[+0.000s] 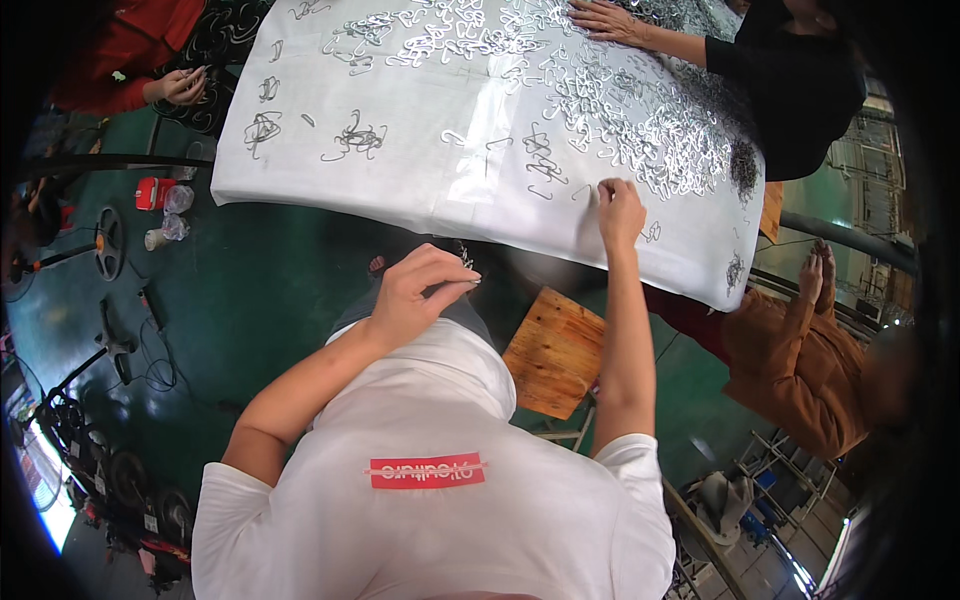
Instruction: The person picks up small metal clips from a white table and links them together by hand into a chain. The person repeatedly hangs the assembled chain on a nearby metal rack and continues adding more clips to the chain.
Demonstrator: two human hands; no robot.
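Several metal hooks (467,257) seem pinched by the left hand (425,283), beyond the table (400,190) edge; loosened fingers could drop them. The right hand (620,213) bends over the table, its grasp I cannot tell; careless brushing could scatter the bright hook pile (685,160) beside it.

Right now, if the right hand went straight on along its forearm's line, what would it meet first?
The right hand would likely meet the metal hooks ahead; its height is unclear.

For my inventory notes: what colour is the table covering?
The table covering under the hooks is white, clearest in the head view.
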